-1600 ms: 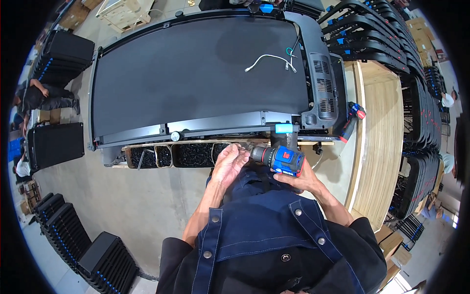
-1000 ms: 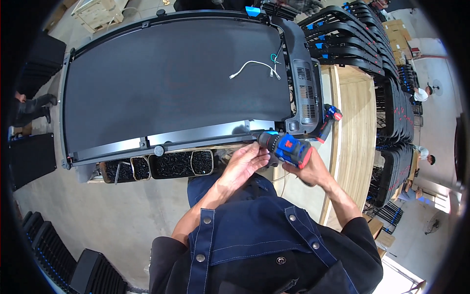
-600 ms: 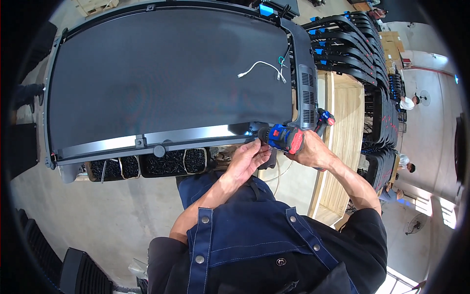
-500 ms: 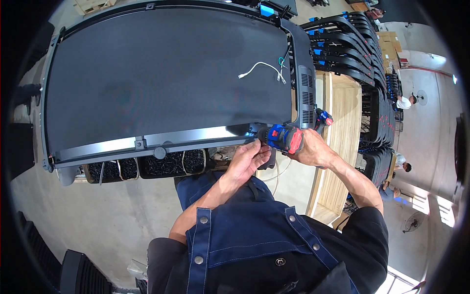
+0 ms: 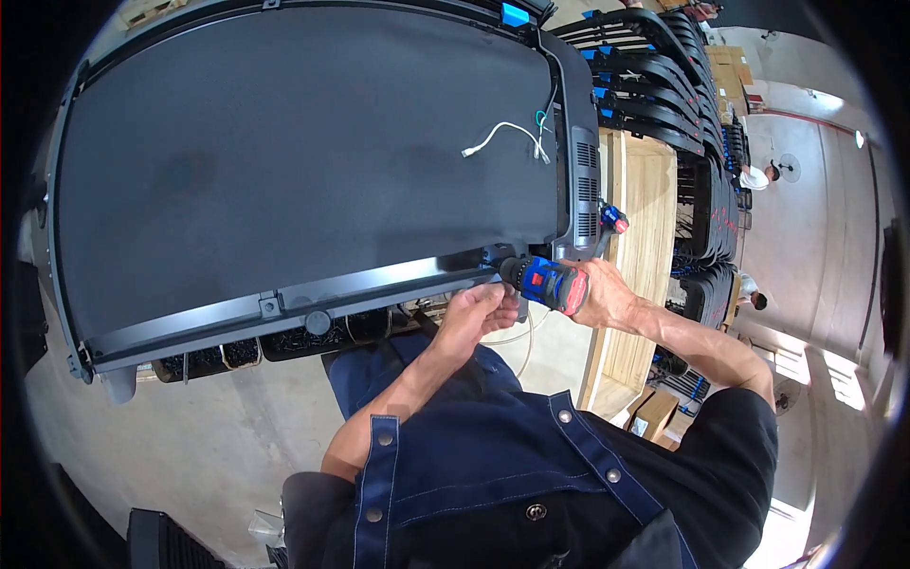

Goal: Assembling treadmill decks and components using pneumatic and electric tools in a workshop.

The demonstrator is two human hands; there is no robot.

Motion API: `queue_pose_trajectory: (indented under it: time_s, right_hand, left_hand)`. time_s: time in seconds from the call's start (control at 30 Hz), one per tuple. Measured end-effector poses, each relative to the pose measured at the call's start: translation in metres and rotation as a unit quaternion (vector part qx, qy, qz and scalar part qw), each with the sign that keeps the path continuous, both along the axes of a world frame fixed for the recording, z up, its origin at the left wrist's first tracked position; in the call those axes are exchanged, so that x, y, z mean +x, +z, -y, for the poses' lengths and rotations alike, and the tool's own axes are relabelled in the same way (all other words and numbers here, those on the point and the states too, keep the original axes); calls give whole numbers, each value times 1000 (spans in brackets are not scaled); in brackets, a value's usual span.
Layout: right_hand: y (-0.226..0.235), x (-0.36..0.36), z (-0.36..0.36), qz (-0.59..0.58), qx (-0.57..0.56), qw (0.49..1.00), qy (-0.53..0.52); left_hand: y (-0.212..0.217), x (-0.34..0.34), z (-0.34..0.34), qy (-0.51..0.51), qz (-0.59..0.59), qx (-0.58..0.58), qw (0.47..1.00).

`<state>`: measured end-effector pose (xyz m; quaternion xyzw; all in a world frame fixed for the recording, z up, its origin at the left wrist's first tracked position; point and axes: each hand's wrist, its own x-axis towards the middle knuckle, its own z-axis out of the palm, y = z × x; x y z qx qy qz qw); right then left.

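Drill (image 5: pixel 548 283), blue, black and red, is in my right hand (image 5: pixel 607 299), which comes to it from between three and four o'clock. That hand is closed tight around it. The drill's black nose points to about ten o'clock, close to the end of the long shiny rail (image 5: pixel 370 273). I can't tell if the nose touches the rail.

My left hand (image 5: pixel 474 318) is at eight o'clock from the drill. It is partly curled, with the thumb and first finger close together just beside the nose. I can't tell if there is something small between them.

The big black belt (image 5: pixel 313 142) is at ten o'clock from the drill, past the rail. White wires (image 5: pixel 507 131) lie on the belt, between eleven and twelve. The gray cover (image 5: pixel 587 175) with slots is between twelve and one. A second drill (image 5: pixel 614 218) is between one and two, next to the wooden box (image 5: pixel 654 199). Black frames (image 5: pixel 654 66) are piled up at one o'clock.

A round knob (image 5: pixel 317 322) sits on the rail's side at nine o'clock. Just under it, dark trays (image 5: pixel 240 352) of small black bits peek out. Far off at two o'clock is a person in a white shirt (image 5: pixel 755 177), near a fan (image 5: pixel 789 169).
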<state>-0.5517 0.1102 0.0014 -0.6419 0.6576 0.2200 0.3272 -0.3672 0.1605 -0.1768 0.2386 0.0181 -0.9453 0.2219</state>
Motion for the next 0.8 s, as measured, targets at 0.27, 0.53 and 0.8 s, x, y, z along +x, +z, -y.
queue_pose_trajectory:
  time_s: [0.27, 0.53, 0.8]
  right_hand:
    - [-14, -17, -2, -43, 34, 998, 12]
    - [35, 26, -45, 2, -66, 997, 44]
    - [-125, 64, -161, 99, 57, 975, -189]
  left_hand:
    - [41, 99, -12, 61, 359, -457, 811]
    - [58, 234, 30, -27, 647, -661, 378]
    - [59, 256, 52, -59, 569, -747, 339]
